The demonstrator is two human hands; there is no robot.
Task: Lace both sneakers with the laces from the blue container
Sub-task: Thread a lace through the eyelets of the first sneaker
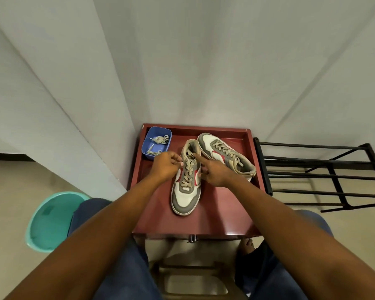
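Note:
Two grey, white and red sneakers lie on a red table (pixel 214 221). The near sneaker (pixel 185 198) points its toe at me and has beige laces through its eyelets. My left hand (pixel 166 166) pinches a lace end at the shoe's upper left eyelets. My right hand (pixel 212 172) rests on the shoe's right side, its index finger stretched to the top of the tongue. The far sneaker (pixel 225 154) lies on its side at the back right, laced. A blue container (pixel 146 149) at the back left corner holds beige laces (pixel 160 139).
A black metal rack (pixel 325 176) stands right of the table. On the floor to the left sits a teal plastic basin (pixel 50 219). White walls meet in a corner behind the table. My knees in blue jeans flank the table's front edge.

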